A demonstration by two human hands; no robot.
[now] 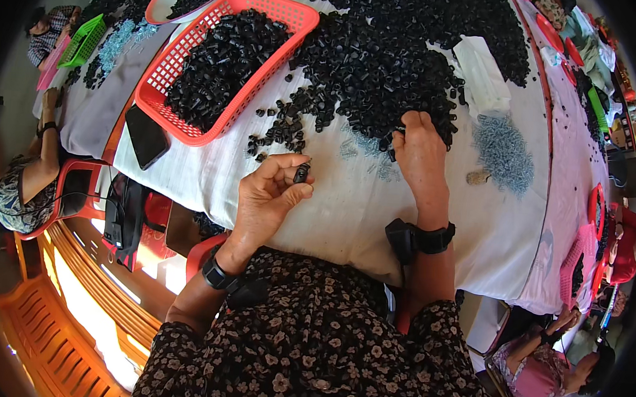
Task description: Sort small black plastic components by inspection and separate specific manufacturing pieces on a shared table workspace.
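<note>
Between the thumb and fingers of my left hand (266, 195) is a small black plastic part (301, 173), held above the white cloth. My right hand (420, 161) is at the near edge of a large heap of loose black plastic parts (384, 71), fingers bent and closed together; whatever they pinch is hidden. Just left of its fingers, pale bluish small pieces (368, 145) lie scattered on the cloth. Beyond my left hand, a smaller cluster of black parts (287, 127) is spread out. A red perforated basket (183, 133) full of black pieces stands at the left.
A black phone (147, 138) lies by the basket. Right of my right hand are a white packet (483, 76), a mound of small clear-blue pieces (506, 157) and a tan lump (478, 178). Other people sit left and right. An orange bench (62, 336) stands at lower left.
</note>
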